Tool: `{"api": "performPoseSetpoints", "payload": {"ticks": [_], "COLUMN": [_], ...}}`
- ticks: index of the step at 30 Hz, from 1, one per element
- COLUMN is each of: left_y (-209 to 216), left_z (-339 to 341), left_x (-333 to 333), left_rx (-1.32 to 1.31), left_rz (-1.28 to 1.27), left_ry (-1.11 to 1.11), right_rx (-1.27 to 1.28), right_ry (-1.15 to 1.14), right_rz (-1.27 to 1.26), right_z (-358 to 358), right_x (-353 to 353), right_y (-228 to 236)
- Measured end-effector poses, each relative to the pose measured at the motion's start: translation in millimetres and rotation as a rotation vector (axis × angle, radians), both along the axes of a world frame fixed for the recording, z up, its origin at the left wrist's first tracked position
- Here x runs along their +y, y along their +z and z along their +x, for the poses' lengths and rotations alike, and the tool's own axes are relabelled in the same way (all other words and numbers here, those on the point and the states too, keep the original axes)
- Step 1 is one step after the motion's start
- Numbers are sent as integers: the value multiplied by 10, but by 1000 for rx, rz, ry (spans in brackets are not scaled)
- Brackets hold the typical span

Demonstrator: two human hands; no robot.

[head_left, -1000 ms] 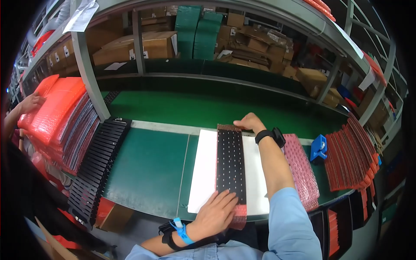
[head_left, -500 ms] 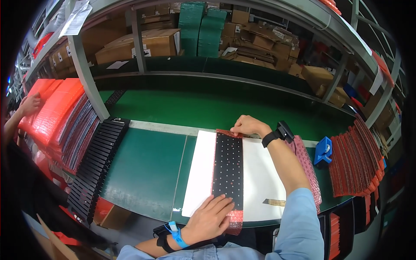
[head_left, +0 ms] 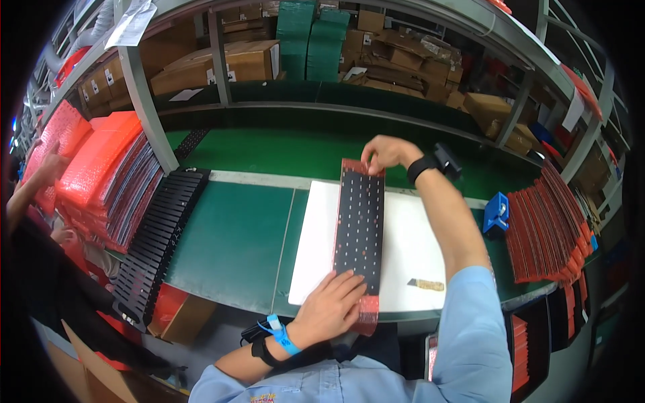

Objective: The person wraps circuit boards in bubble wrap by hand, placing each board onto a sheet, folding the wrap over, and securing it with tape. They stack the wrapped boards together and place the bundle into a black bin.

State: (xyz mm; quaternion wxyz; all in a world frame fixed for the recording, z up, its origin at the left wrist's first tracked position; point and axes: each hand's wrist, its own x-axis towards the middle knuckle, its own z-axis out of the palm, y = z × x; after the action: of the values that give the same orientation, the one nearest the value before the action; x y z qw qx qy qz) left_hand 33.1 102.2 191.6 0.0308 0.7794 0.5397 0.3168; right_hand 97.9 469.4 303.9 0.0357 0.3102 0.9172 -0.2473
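Observation:
A long black panel dotted with rows of small light marks lies lengthwise in front of me, over a white board. Red bubble wrap shows past its near end and along its edges. My left hand rests flat on the panel's near end, fingers stretched out. At the far end my right hand is closed with bent fingers on the edge of the panel and its wrap; that end looks raised off the board. On the board, by my right forearm, lies a utility knife with a pale, worn handle.
Left stands a row of black slotted panels, then a stack of red bubble-wrapped pieces with another person's hand beside it. Right are a blue tape dispenser and many red-wrapped panels. A green conveyor belt runs behind.
My right hand has moved away from me and up, lifting the panel's far end. My left hand stays on the near end. The other person's hand has raised a red wrapped sheet.

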Motion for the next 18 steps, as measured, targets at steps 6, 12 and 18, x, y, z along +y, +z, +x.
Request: {"api": "performPoseSetpoints", "payload": {"ticks": [6, 12, 18], "left_y": [-3, -69, -111], "left_z": [11, 12, 103], "left_x": [-30, -59, -432], "left_rx": [4, -38, -167], "left_rz": [63, 53, -53], "left_ry": [12, 15, -136], "right_rx": [322, 684, 542], "right_ry": [86, 240, 262], "right_rz": [537, 1094, 788], "right_z": [215, 688, 955], "right_x": [-597, -2133, -3115], "right_y": [1008, 1101, -457]}}
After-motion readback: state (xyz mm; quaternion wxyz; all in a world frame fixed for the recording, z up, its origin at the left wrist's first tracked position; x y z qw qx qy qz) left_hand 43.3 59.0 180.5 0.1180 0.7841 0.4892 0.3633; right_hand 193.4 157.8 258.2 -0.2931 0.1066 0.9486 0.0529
